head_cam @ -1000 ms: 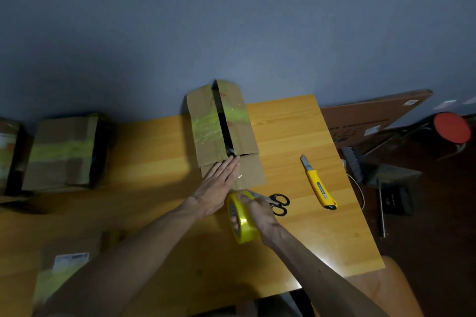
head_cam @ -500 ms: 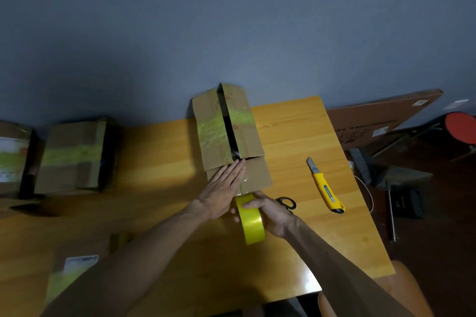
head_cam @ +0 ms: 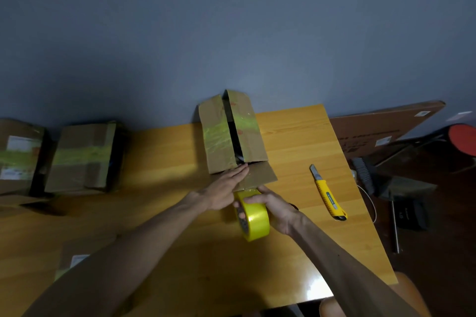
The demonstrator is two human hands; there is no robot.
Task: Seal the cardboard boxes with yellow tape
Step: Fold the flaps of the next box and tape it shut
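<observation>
Centre of frame: a tall brown cardboard box (head_cam: 226,136) with old yellowish tape smears is stood on the orange wooden table (head_cam: 296,136). Its two top flaps are parted by a dark gap, and the near end flap juts out toward the lower right.

The left hand (head_cam: 221,192) is laid flat against the box's near end, fingers straight and pressed together, tips at the seam. The right hand (head_cam: 270,204) is wrapped around the bright yellow tape roll (head_cam: 253,216), just below the box; fingers are curled over the rim, thumb on top. Whether a free tape end is already stuck to the cardboard cannot be told.

Risks, as judged:
- Flaps may be taped while gaping, so the seam is bridged loosely and left unsealed.
- The strip may be run off-centre, because the gap is slanted in the frame.
- The light box may be dragged or tipped when tape is pulled, if the flat hand slips.
- Tape may fold onto itself.

A yellow utility knife (head_cam: 328,194) is lying at right, blade out, near the forearm's path.
</observation>
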